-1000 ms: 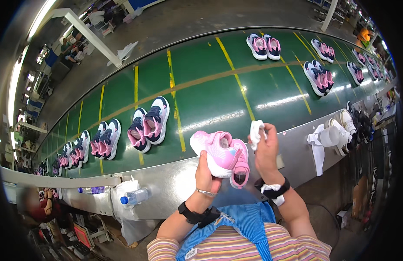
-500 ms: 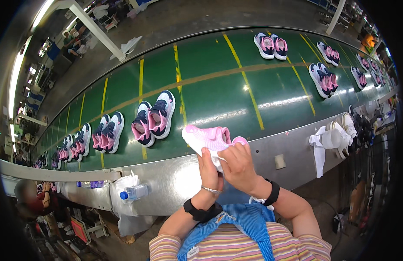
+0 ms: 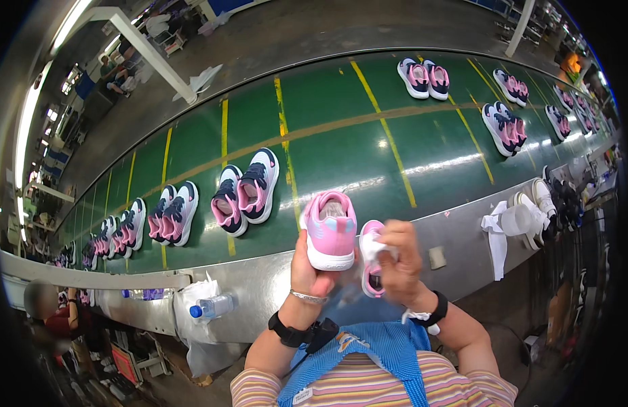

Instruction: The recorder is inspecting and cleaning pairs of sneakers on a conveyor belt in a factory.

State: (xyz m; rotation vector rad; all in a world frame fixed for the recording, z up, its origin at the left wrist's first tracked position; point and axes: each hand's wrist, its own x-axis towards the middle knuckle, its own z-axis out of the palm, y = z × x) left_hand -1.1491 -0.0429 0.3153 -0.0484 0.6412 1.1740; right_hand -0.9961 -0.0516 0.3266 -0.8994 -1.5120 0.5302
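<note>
My left hand grips a pink sneaker from below, its heel turned toward me and its white sole at the bottom. Clear or pale stuffing shows inside its opening. Just to the right is a second pink shoe, partly covered by my right hand. The right hand is blurred, its fingers curled around something white that I cannot make out, against or over that shoe. Both hands are above the metal ledge beside the green conveyor belt.
Pairs of navy, white and pink sneakers stand on the belt to the left and far right. A water bottle lies on the ledge at left; white shoes and a white cup are at right. Another person is at the far left.
Both hands were together on one pink sneaker, its side showing. Now the left hand holds it alone, heel toward me, and the right hand has moved right, where a second pink shoe shows.
</note>
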